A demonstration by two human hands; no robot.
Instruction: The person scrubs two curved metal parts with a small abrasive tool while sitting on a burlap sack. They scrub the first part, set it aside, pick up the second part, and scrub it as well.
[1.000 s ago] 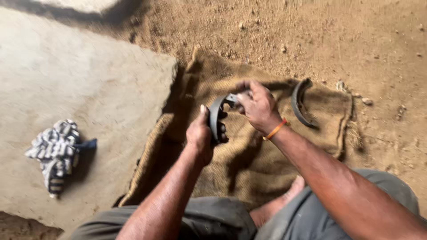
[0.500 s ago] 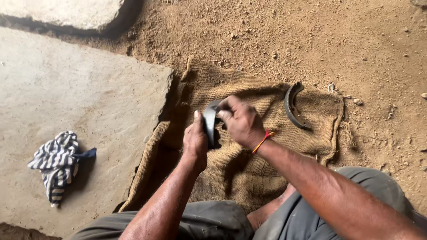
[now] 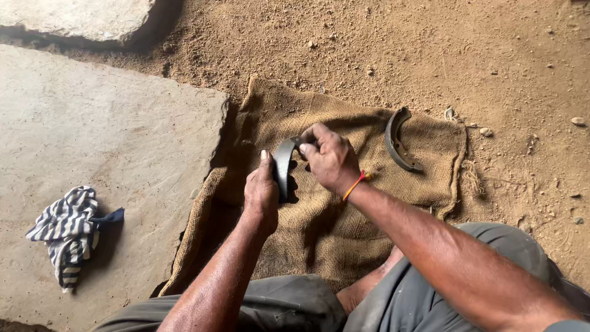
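A curved dark metal brake shoe (image 3: 283,165) is held between both hands above a brown burlap sack (image 3: 356,240) spread on the ground. My left hand (image 3: 260,195) grips its lower end. My right hand (image 3: 330,158), with an orange thread band at the wrist, holds its upper end from the right. A second curved brake shoe (image 3: 398,142) lies on the sack to the right, apart from both hands.
A striped cloth (image 3: 69,232) lies crumpled on a flat stone slab (image 3: 98,135) at the left. Sandy dirt with small stones (image 3: 578,121) surrounds the sack. My legs in grey trousers (image 3: 430,295) are at the bottom of the view.
The brake shoe has turned in my hands, from showing its toothed side to showing its smooth curved edge. Both hands stayed on it.
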